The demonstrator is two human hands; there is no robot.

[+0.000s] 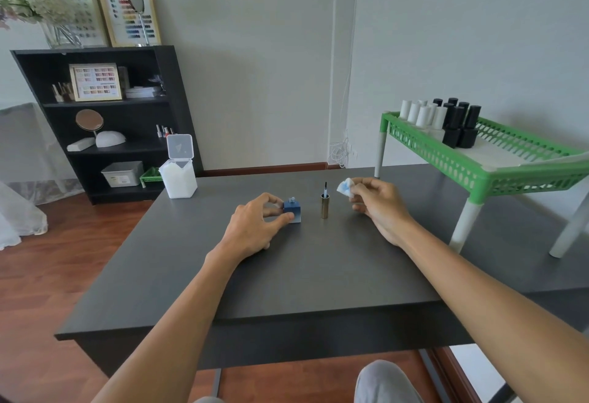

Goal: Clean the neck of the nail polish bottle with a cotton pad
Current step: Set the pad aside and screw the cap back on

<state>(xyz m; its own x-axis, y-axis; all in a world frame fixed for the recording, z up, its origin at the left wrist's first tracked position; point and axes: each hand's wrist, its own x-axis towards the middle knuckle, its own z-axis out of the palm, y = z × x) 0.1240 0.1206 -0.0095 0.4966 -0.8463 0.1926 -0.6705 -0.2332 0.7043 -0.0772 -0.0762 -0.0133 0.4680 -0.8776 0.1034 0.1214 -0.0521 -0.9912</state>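
A small square blue nail polish bottle (294, 209) stands uncapped on the dark table (287, 275), its threaded glass neck bare. My left hand (255, 227) grips the bottle from the left between thumb and fingers. Just right of it, the gold cap (324, 205) stands upside down with its brush pointing up. Further right and slightly above the table, my right hand (376, 203) pinches a crumpled white cotton pad (345, 187) stained blue. The pad is apart from the bottle.
An open white box of cotton pads (178, 179) stands at the table's far left corner. A green plastic rack (497, 163) with several white and black bottles sits at the right. A black shelf unit (105, 122) stands behind left.
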